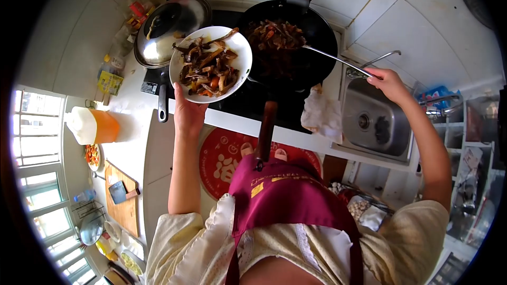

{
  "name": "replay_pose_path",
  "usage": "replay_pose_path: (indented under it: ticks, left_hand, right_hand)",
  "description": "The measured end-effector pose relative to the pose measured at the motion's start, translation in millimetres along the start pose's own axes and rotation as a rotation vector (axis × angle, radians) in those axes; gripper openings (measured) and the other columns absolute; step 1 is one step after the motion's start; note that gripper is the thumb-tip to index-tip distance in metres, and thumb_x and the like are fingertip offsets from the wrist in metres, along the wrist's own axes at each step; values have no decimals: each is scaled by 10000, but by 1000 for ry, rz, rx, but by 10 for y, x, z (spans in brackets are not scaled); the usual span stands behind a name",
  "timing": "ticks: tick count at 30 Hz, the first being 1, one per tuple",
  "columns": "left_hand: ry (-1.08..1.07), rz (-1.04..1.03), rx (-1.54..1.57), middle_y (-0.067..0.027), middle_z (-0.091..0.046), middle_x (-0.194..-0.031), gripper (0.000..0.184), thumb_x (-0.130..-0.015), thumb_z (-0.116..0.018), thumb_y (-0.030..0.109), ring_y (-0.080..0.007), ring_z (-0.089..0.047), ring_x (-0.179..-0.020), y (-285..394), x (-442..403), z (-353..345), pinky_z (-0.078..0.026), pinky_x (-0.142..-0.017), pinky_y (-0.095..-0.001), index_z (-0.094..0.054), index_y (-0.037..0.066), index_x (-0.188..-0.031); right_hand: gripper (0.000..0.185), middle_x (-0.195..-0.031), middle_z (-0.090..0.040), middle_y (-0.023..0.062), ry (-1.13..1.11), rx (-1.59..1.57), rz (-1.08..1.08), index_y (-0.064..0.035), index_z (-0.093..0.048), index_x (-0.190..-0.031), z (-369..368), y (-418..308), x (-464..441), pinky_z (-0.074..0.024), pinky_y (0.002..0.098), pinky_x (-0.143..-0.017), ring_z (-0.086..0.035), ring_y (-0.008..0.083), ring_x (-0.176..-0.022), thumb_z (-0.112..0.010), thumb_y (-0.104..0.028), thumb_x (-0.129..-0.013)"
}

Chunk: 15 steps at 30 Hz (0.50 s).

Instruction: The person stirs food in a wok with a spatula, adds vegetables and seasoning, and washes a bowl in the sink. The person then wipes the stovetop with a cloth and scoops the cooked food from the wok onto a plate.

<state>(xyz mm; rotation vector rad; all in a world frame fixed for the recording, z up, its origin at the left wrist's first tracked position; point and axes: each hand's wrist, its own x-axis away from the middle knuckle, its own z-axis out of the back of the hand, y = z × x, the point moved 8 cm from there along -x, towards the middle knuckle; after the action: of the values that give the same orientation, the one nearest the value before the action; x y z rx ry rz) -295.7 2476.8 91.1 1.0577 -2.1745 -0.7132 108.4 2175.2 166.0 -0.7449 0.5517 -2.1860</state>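
My left hand [188,111] grips the near rim of a white plate [240,53], with the thumb over its edge. Dark cooked strips of food with orange pieces [208,71] lie on the plate, tilted slightly toward me. My right hand [388,83] is closed around the metal handle of a long wok spatula [338,59]. Its head is hidden under a heap of the same food [274,35], over the black wok [322,37] on the stove. More food and dark sauce show lower in the wok. The plate is just left of the wok, overlapping its edge in view.
A lidded pan [182,16] stands on the left burner, its handle toward me. The wok's wooden handle [268,121] juts out at my front. A white cloth [322,113] lies beside the sink [364,142]. Leftward are an orange-filled jug [97,125], cutting board [119,206] and cleaver [120,192].
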Motion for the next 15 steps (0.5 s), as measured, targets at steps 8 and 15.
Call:
replay_pose_path:
  ticks: [8,15]
  left_hand:
    - [-86,43,43,-108,-436,-1360,546,-970,-390,434,-269,-441,-1246,-94,-78,-50,-414,-1003,-428,-315,87,-1385]
    - [-58,110,-21,-91,-541,-1248,568,-934,-447,493,-239,-584,-1063,-332,-284,-110,-466,-906,-390,-398,78,-1321]
  right_hand:
    - [358,-740,-522,-54,115,-19,3,-58,-591,-1210,388,-240,389,-387,209,-605,-424,54,-641,-610,-159,-867]
    - [365,-725,-491,-70,206,-55,-39,-68,-582,-1228,969,-794,825,-336,182,-533,-399,32,-621,-601,-141,-872]
